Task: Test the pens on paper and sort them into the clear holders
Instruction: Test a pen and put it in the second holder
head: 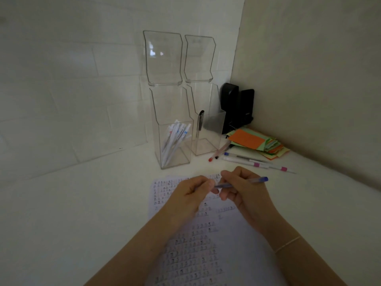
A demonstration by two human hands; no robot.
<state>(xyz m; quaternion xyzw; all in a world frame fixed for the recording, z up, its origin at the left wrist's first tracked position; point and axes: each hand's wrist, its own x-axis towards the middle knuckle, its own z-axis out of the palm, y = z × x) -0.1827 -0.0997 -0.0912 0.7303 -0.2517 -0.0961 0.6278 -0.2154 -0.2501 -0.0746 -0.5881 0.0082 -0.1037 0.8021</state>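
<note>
Hands grip the slim blue-capped pen (pixel 241 183), left hand (pixel 192 195) at its tip end, right hand (pixel 241 188) round its barrel; best pull straight apart, steadily, over the scribbled white paper (pixel 206 254).

Blue pen (pixel 243 183) held level over marked paper (pixel 208 244); left holder (pixel 173 129) holds white pens (pixel 175 141), right holder (pixel 208 129) one black pen (pixel 200 122)

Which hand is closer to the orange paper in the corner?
Right. The right hand grips the blue pen just below the orange paper; the left hand holds the pen's other end, further left of it.
</note>
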